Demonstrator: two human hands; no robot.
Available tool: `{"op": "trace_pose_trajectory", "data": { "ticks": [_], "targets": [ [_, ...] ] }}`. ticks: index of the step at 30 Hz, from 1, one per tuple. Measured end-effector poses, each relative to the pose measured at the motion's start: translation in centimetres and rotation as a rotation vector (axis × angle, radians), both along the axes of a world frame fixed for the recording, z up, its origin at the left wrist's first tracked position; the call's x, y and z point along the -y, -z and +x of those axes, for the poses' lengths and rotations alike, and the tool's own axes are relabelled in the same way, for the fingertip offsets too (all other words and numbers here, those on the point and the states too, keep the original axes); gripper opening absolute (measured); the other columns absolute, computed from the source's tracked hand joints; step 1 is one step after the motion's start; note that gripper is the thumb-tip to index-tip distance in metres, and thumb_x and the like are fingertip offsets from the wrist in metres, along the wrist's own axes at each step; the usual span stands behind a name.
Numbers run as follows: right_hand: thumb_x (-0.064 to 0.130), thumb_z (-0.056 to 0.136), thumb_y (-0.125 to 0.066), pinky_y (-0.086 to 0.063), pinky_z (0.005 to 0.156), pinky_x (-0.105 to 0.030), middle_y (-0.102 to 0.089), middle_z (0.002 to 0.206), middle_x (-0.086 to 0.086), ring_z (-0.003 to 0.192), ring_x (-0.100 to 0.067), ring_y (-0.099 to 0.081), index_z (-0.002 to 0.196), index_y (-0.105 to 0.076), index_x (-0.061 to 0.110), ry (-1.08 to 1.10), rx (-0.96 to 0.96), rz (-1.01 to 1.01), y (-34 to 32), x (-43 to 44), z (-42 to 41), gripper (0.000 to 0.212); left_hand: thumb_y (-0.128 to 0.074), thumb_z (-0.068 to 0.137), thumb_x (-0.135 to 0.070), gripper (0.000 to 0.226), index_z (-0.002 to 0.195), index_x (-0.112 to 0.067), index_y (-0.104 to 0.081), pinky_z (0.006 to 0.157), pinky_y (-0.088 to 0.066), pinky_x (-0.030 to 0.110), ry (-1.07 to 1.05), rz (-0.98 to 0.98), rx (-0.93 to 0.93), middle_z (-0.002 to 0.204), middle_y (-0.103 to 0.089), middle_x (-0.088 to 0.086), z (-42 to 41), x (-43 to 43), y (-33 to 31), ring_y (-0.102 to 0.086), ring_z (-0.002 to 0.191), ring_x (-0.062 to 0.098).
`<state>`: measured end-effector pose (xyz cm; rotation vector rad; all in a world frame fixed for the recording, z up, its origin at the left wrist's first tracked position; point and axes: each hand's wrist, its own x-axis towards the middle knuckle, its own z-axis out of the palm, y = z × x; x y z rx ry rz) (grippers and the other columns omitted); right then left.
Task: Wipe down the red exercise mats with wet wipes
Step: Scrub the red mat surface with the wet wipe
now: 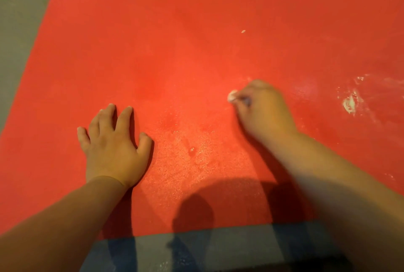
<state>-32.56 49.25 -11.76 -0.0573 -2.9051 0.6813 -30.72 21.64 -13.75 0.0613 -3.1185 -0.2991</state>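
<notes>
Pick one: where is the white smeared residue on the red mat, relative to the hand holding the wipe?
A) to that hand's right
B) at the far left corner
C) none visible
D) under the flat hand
A: the white smears sit on the red mat to the right of the right hand, which pinches a small wad of wipe; the left hand rests flat elsewhere.

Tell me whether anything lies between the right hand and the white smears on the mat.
Nothing visible does. The right hand, gripping a wipe, and the white smears have only bare red mat between them.
</notes>
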Motion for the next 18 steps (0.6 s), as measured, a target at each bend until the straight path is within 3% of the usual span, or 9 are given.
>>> {"op": "trace_pose_trajectory", "data": {
  "ticks": [4, 10, 12, 15, 18],
  "targets": [
    [0.015, 0.091, -0.054, -0.037, 0.087, -0.032, -0.057, 0.106, -0.018, 0.099, -0.034, -0.055, 0.102, -0.070, 0.005, 0.348, -0.017, 0.036, 0.6, -3.0, -4.6, 0.022, -0.034, 0.079, -0.050, 0.068, 0.142, -0.022, -0.040, 0.115, -0.006, 0.057, 0.002, -0.002, 0.004, 0.152, -0.028, 0.011, -0.1, -0.2, -0.2, -0.018, 0.141, 0.029],
    [0.010, 0.085, -0.061, -0.044, 0.083, -0.034, -0.062, 0.089, -0.012, 0.088, -0.029, -0.058, 0.093, -0.073, 0.009, -0.074, -0.015, -0.053, 0.8, 2.0, 0.0, 0.014, -0.031, 0.078, -0.052, 0.071, 0.142, -0.022, -0.039, 0.115, -0.006, 0.057, -0.003, -0.004, 0.008, 0.152, -0.028, 0.010, -0.1, -0.1, -0.1, -0.018, 0.141, 0.028],
    [0.010, 0.085, -0.061, -0.043, 0.085, -0.036, -0.060, 0.090, -0.016, 0.090, -0.033, -0.056, 0.094, -0.073, 0.008, 0.040, -0.028, 0.020, 0.3, -1.5, -0.4, 0.015, -0.031, 0.077, -0.052, 0.071, 0.141, -0.022, -0.040, 0.115, -0.006, 0.057, 0.004, 0.000, 0.002, 0.152, -0.029, 0.011, 0.0, -0.1, 0.0, -0.019, 0.141, 0.029],
    [0.015, 0.090, -0.056, -0.038, 0.082, -0.033, -0.060, 0.101, -0.022, 0.096, -0.035, -0.057, 0.098, -0.071, 0.005, 0.378, 0.013, 0.063, 0.2, -5.8, -4.1, 0.020, -0.033, 0.077, -0.052, 0.070, 0.140, -0.022, -0.041, 0.115, -0.007, 0.057, 0.000, 0.009, -0.008, 0.151, -0.030, 0.011, -0.2, -0.2, -0.1, -0.020, 0.141, 0.030],
    [0.017, 0.093, -0.052, -0.035, 0.083, -0.034, -0.063, 0.102, -0.019, 0.096, -0.032, -0.057, 0.101, -0.070, 0.004, 0.285, 0.016, 0.054, 0.5, -1.5, -5.1, 0.023, -0.034, 0.077, -0.051, 0.070, 0.141, -0.022, -0.042, 0.115, -0.006, 0.057, -0.010, 0.013, -0.007, 0.151, -0.029, 0.011, -0.1, -0.1, -0.3, -0.019, 0.141, 0.030]
  ]
}}
